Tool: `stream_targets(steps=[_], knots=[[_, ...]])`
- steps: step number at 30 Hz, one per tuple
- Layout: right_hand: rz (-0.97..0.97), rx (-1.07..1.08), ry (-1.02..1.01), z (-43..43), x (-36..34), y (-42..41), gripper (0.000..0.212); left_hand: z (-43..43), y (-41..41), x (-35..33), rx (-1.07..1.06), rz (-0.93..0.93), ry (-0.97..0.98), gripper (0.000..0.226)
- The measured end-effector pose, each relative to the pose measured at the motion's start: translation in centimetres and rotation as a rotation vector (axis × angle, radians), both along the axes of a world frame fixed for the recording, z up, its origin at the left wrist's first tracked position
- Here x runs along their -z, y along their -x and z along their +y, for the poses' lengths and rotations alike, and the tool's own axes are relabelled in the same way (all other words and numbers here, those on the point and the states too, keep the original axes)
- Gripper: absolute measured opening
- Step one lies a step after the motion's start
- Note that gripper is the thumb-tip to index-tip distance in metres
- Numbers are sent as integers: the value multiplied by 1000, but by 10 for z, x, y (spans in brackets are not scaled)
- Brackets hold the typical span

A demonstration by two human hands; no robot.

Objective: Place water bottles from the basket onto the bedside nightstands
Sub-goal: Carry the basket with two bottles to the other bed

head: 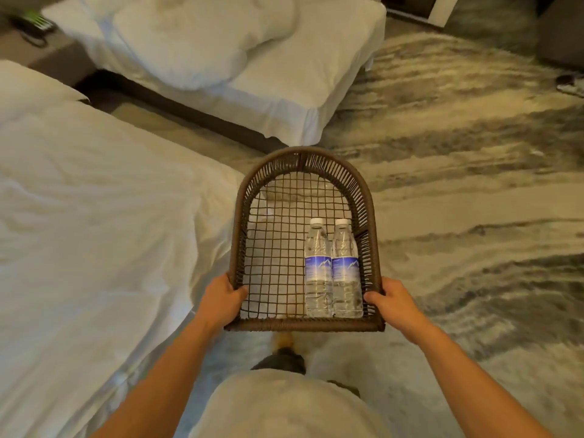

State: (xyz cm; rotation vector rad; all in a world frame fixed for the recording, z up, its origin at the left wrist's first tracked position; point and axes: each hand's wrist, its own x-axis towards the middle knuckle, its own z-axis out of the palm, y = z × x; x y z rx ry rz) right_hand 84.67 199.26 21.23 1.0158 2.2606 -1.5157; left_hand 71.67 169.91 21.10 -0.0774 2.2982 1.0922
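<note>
Two clear water bottles [333, 270] with blue labels and white caps lie side by side, touching, along the right side of a brown wicker basket [240, 222]. The left hand [222, 298] and right hand [392, 303] each grip a near corner of its rim, holding it above swirl-patterned grey carpet [458, 172]. A white-sheeted bed [94, 232] lies left, a second bed [252, 58] beyond, with a dark nightstand [47, 55] carrying a phone [31, 25] between them.

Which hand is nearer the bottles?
Right. The right hand grips the basket corner beside the bottles; the left hand holds the opposite corner.
</note>
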Motion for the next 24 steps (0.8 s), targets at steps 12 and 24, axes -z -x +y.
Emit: stream_targets(steps=[12,24], knots=[[16,-232,47,147,-2,311,24,123,249,-1,-249,38,19,11],[6,-672,-78,256,-13,616,11,224,426,-9,-659,-4,56,13]])
